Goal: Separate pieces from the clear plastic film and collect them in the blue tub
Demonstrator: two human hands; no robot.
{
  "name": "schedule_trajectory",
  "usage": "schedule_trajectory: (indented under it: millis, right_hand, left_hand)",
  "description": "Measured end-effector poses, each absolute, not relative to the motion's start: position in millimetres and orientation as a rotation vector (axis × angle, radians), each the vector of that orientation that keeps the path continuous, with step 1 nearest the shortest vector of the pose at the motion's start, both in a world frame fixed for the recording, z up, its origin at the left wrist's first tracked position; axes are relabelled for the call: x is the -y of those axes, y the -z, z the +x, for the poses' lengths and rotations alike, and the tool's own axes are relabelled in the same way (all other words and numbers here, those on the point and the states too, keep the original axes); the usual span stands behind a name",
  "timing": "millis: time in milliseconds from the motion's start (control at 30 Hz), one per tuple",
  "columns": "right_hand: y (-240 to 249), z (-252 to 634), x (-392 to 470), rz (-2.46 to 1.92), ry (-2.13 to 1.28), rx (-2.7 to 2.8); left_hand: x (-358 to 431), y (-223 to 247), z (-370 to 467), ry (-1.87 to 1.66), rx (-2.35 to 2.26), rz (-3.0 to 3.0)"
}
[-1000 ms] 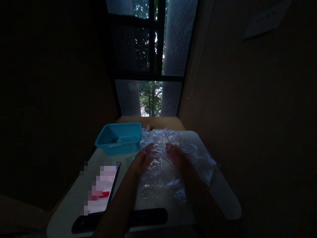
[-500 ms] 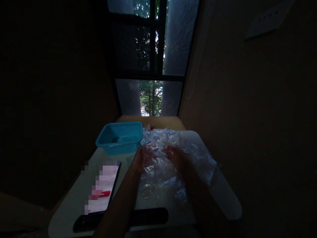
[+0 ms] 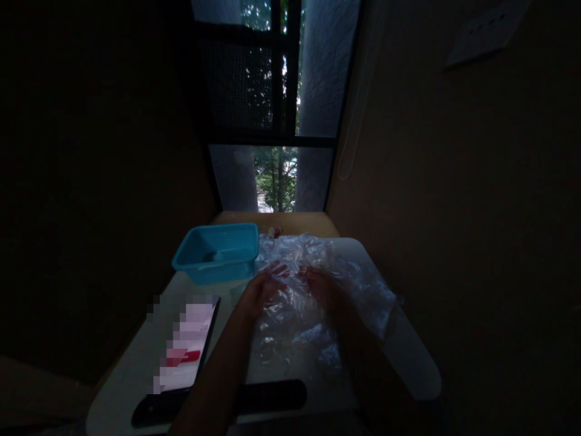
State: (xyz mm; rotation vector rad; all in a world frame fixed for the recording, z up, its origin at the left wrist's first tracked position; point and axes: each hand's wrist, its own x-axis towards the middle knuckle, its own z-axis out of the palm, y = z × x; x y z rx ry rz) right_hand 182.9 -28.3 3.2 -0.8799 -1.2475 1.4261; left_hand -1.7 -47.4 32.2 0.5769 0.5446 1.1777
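Crumpled clear plastic sheeting spreads over the middle and right of a white table. My left hand rests at its left part, fingers spread and pointing forward and right. My right hand lies on the plastic a little to the right, its fingers apart and turned toward the left hand. A small gap separates the two hands. Neither hand is closed round anything. The light is dim, and the right fingertips are partly lost in the plastic's glare.
A blue plastic tub stands at the table's back left. Nearer, a phone or tablet leans on the left side. A dark slot runs along the table's front edge. A small reddish item lies on the wooden sill.
My left hand has come out from under the plastic, or the film over it has slipped off, and its fingers now show clearly. The right hand has hardly moved.
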Motion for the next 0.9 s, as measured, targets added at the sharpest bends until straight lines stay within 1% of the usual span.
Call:
schedule_trajectory:
  millis: [167, 433, 533, 733, 900]
  right_hand:
    - [-9, 192, 41, -0.815, -1.377, 1.352]
    - [-24, 201, 50, -0.741, -1.244, 1.536]
    - [-28, 200, 51, -0.756, -1.261, 1.5]
    - [-31, 190, 52, -0.873, -1.44, 1.294]
    - [-22, 190, 48, -0.952, -1.429, 1.185]
  left_hand:
    - [42, -23, -2, -1.193, -0.547, 0.63]
    - [40, -24, -10, -1.136, -0.376, 0.513]
    - [42, -24, -10, -1.118, -0.453, 0.517]
    - [47, -23, -6, -1.236, -0.517, 0.694]
    - [45, -22, -5, -1.282, -0.642, 0.56]
